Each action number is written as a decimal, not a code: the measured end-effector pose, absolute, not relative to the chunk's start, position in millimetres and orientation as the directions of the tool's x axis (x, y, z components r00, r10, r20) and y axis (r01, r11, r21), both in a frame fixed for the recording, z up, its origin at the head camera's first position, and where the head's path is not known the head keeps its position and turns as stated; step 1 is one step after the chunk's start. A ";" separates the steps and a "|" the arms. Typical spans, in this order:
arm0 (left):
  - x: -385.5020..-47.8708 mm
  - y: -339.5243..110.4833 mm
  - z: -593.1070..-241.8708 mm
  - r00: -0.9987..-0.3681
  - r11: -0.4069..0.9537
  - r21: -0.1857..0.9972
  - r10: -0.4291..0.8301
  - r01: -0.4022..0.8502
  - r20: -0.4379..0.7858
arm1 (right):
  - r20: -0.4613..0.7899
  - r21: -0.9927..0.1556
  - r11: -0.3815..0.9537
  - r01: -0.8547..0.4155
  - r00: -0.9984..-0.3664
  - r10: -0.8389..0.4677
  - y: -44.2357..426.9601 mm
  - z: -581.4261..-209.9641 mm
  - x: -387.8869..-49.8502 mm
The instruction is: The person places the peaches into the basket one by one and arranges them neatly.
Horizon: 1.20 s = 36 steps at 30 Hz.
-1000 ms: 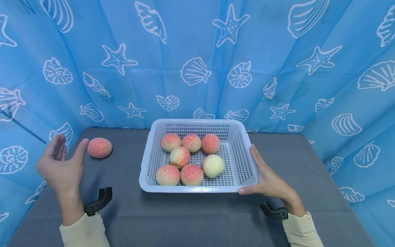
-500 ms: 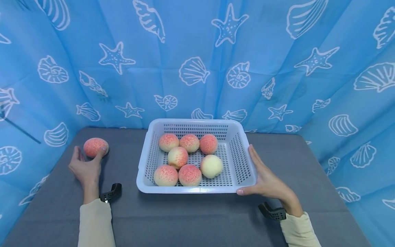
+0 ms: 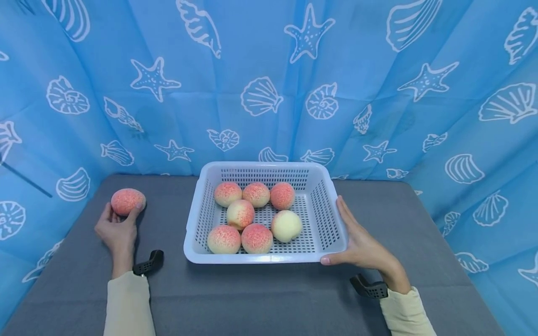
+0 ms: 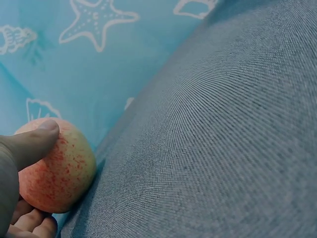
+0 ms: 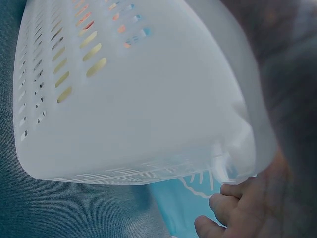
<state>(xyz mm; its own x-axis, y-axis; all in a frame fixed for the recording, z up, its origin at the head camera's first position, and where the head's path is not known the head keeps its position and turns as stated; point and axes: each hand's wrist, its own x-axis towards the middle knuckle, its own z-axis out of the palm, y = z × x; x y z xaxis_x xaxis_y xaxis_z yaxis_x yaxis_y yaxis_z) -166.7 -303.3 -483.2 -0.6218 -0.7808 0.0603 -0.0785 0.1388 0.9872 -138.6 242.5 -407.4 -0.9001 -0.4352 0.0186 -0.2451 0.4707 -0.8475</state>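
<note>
On the table's far left, my left hand (image 3: 117, 233) grips a pink-red peach (image 3: 128, 201). The left wrist view shows the thumb pressed on one side of this peach (image 4: 62, 171) and fingers (image 4: 32, 223) curled beneath it. A white perforated plastic basket (image 3: 252, 258) stands mid-table. Inside lie several peaches, most speckled pink like the near one (image 3: 257, 239), and one mostly cream peach (image 3: 286, 226). My right hand (image 3: 363, 245) holds the basket's right front corner, thumb at the front rim and fingers along the right side. In the right wrist view, the fingers (image 5: 225, 208) reach past the basket wall (image 5: 148, 114).
A dark grey cloth (image 3: 252, 298) covers the table. A blue curtain (image 3: 235, 56) with white shells and starfish hangs behind and along both sides. Black wrist-worn devices (image 3: 149, 262) sit on both wrists.
My left hand has moved right and down to the lone peach and taken hold of it. My right hand has stayed at the basket's corner. The head view has shifted slightly.
</note>
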 end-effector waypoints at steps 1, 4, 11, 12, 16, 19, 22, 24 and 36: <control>-166.4 -303.6 -483.3 -0.620 0.129 0.988 -0.783 -0.082 0.051 | 0.017 -0.851 0.467 -0.242 -0.900 -0.435 242.3 -407.5 -138.7; -165.7 -304.5 -482.4 -0.608 0.069 0.996 -0.793 -0.058 0.020 | 0.015 -0.852 0.466 -0.240 -0.900 -0.435 241.5 -407.1 -138.6; -157.3 -303.2 -448.5 -0.551 -0.060 0.971 -0.831 0.232 0.080 | 0.010 -0.848 0.473 -0.237 -0.901 -0.434 241.4 -407.5 -138.6; -155.1 -303.4 -439.3 -0.534 -0.063 0.952 -0.838 0.299 0.113 | 0.012 -0.844 0.479 -0.242 -0.901 -0.434 241.6 -407.3 -138.6; -143.3 -301.3 -400.9 -0.476 -0.084 0.860 -0.858 0.504 0.195 | 0.021 -0.833 0.490 -0.256 -0.900 -0.435 243.0 -407.0 -139.2; -133.8 -292.7 -378.7 -0.455 -0.091 0.827 -0.865 0.555 0.211 | 0.027 -0.832 0.490 -0.260 -0.901 -0.433 244.1 -406.9 -139.5; -128.0 -276.3 -365.0 -0.473 -0.072 0.822 -0.845 0.565 0.251 | 0.024 -0.842 0.477 -0.252 -0.901 -0.433 244.6 -406.7 -138.9; -126.8 -259.9 -357.3 -0.515 -0.057 0.820 -0.802 0.570 0.302 | 0.019 -0.850 0.468 -0.242 -0.901 -0.432 244.7 -406.4 -138.4; -124.9 -111.7 -344.5 -0.884 -0.026 0.909 -0.249 0.415 0.396 | 0.019 -0.827 0.502 -0.253 -0.905 -0.425 241.9 -408.5 -139.1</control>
<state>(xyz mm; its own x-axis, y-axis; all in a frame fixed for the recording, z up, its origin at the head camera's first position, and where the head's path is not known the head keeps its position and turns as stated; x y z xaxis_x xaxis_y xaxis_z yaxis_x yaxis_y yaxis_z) -124.9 -111.7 -344.5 -0.8837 -0.2491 0.3963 0.4152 -0.0263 0.9093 -139.1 241.9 -408.5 -0.9052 -0.4246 0.0191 -0.2529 0.5019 -0.8271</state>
